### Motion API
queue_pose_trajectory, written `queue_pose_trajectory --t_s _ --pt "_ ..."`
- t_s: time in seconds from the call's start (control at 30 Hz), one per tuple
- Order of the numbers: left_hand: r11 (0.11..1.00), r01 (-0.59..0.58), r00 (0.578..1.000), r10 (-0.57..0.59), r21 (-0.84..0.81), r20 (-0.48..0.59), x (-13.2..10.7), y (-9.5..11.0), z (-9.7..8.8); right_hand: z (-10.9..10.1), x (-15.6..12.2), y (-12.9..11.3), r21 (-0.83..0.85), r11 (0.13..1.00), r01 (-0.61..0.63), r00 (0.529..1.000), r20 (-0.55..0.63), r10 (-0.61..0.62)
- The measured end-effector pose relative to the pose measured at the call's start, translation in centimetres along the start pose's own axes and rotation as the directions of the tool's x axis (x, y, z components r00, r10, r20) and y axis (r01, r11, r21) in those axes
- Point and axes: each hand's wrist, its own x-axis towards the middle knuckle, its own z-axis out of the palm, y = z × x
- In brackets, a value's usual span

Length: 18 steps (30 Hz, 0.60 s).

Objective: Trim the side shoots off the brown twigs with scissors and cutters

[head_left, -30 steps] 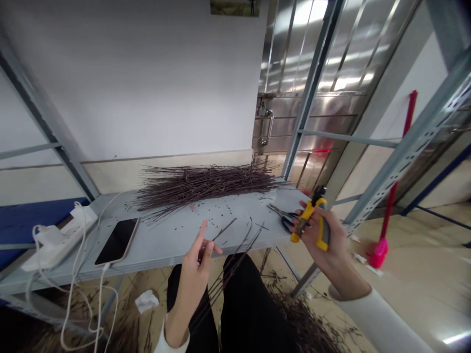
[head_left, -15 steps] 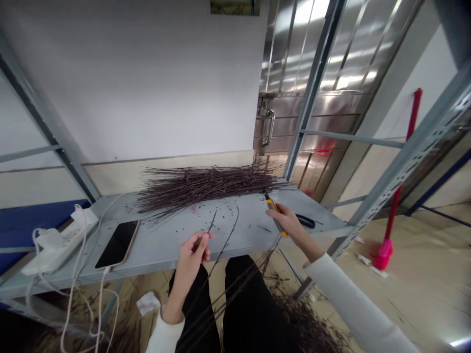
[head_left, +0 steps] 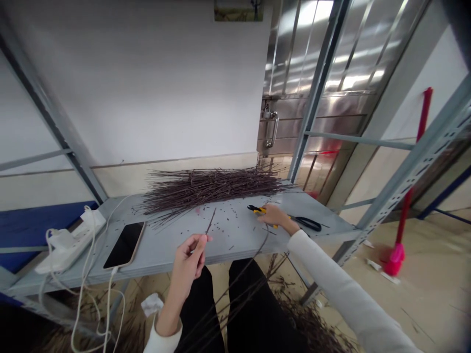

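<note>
My left hand (head_left: 191, 257) is closed, pinching a short dark twig (head_left: 211, 220) that points up and away over the shelf's front edge. My right hand (head_left: 275, 215) is low over the shelf top, its fingers round yellow-handled cutting pliers (head_left: 258, 210). Their dark jaws point left; the palm hides much of the handles. Just right of that hand lies a tool with black handles (head_left: 309, 224), its other end covered by hand and wrist. A large bundle of thin dark twigs (head_left: 213, 186) lies along the back of the grey shelf (head_left: 165, 245).
A phone (head_left: 124, 244) on a cable and a white power strip (head_left: 69, 242) are at the left. Twig bits dot the shelf. Long twigs (head_left: 239, 294) cross my lap, with more twigs (head_left: 312, 318) on the floor. Metal uprights (head_left: 316, 93) frame the shelf.
My right hand has moved left and lowered the pliers to the shelf top, their jaws swinging leftward. My left hand keeps its twig. A long curved twig has shifted right, nearer my lap.
</note>
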Motion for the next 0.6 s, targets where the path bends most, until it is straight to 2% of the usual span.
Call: queue_pose_trajectory --t_s 0.1,0.3,0.47,0.6 --pt "0.999 -0.019 1.0 0.019 -0.028 0.001 0.0 0.1 0.3 0.3 -0.3 0.0 -0.032 0.999 0.032 0.999 0.029 -0.031" --pt "0.997 -0.056 0.998 0.057 -0.046 0.026 0.1 -0.1 1.0 0.7 -1.0 0.1 -0.004 0.994 0.108 0.994 -0.01 -0.108" --pt "0.998 -0.051 0.998 0.052 -0.032 0.031 0.0 -0.1 0.9 -0.3 -2.1 0.6 0.163 0.973 0.164 0.983 -0.108 -0.148" --pt "0.998 -0.057 0.998 0.058 -0.017 0.011 0.2 -0.4 0.8 -0.8 -4.8 0.8 0.379 0.902 0.208 0.966 -0.227 -0.127"
